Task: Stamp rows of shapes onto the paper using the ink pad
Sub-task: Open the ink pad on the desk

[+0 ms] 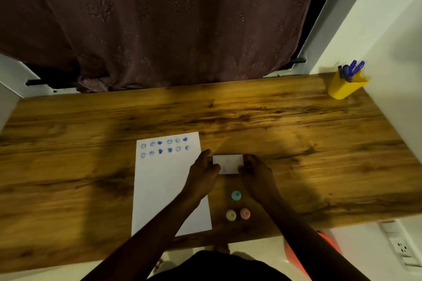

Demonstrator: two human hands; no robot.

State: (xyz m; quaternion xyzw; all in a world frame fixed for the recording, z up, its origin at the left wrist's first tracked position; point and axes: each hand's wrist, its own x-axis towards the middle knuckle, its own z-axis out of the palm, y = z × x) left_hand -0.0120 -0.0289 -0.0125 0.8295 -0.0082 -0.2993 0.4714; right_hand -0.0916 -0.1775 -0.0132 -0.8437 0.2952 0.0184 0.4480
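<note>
A white sheet of paper [166, 189] lies on the wooden desk [296, 143], with two rows of blue stamped shapes [164, 147] along its far end. To its right sits a small white rectangular box, the ink pad [228, 163], lid closed as far as I can tell. My left hand [202, 174] grips its left side and my right hand [257, 172] grips its right side. Three small round stamps stand near the front edge: a teal stamp [236, 195], a cream stamp [231, 215] and a pink stamp [245, 213].
A yellow cup [344, 86] with blue pens stands at the desk's far right corner by a white wall. A dark curtain [159, 25] hangs behind the desk. A wall socket [402, 247] is at the lower right.
</note>
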